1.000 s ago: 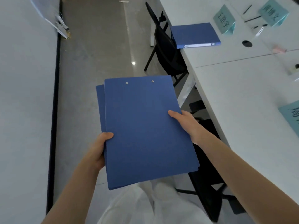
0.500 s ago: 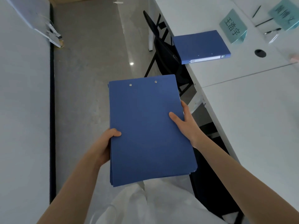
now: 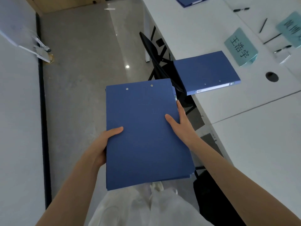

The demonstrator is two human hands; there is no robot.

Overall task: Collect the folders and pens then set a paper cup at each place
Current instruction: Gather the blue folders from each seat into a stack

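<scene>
**Head cam: stack of blue folders in both hands, one more waiting on the bench**

Head view, looking down past white trousers at a stack of blue folders (image 3: 145,132) held out flat in front of the body. Left hand (image 3: 101,145) grips the stack's left edge with the thumb lying across the top cover and the fingers tucked underneath, out of sight. Right hand (image 3: 183,126) is clamped on the right edge, thumb on the cover, fingers stretched along the side. Two small metal rivets show near the far end of the top cover. You can see a few layered edges at the lower right corner, so it's more than one folder, but I can't count them.

Over on the white bench (image 3: 254,128) to the right, another blue folder (image 3: 206,71) lies flat by the bench edge, with one corner hanging out over a black chair (image 3: 156,54) that's pushed in there. Just past it stands a teal name card (image 3: 241,47) with dark characters, and a second teal card (image 3: 291,29) sits further right. A few pens (image 3: 272,38) are scattered between and behind the cards, plus one more pen (image 3: 241,9) further back. There's a round cable hole (image 3: 271,76) in the bench near the folder. A third blue folder (image 3: 190,0) peeks in at the very top edge.

Grey floor on the left, white wall panel beside it.
</scene>
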